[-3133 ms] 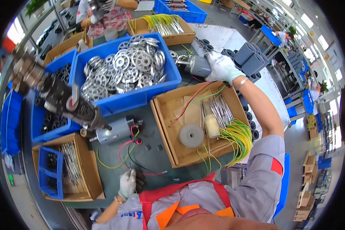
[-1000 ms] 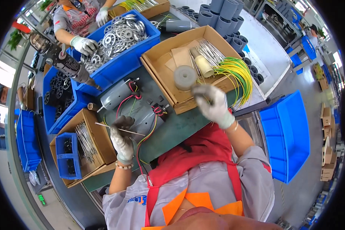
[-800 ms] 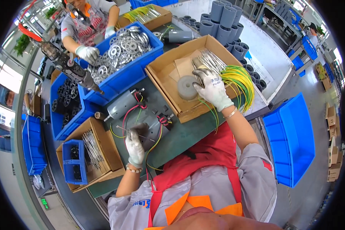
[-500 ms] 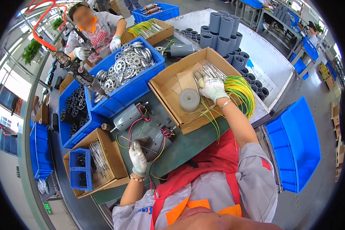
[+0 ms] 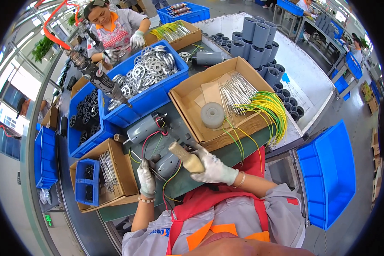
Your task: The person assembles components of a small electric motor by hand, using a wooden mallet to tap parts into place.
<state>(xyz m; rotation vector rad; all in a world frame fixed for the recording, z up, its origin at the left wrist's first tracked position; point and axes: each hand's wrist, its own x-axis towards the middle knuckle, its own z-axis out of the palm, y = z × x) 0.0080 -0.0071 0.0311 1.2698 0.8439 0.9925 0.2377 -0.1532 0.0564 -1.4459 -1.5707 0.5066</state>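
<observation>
The green table (image 5: 228,155) lay under the left hand (image 5: 146,177), its grip pinched nearly closed on a thin metal rod (image 5: 135,156) beside a grey motor (image 5: 168,165), and the right hand (image 5: 211,167), its grip curled around a pale mallet-like tool (image 5: 186,158), with a cardboard box (image 5: 195,121) beyond.

The tool (image 5: 187,158) is in my right hand (image 5: 211,166): a narrow tan cylinder joined to a wider, rounded cream part. I have it by the cream part, tilted so the tan end points up and to the left, above the motor. The rod (image 5: 135,156), thin and metallic, slants through the fingers of my left hand (image 5: 147,175), its upper end poking out to the left. The motor (image 5: 168,165) lies on its side between my hands, a smooth grey cylinder, partly hidden, with red and yellow wires running down toward me.
</observation>
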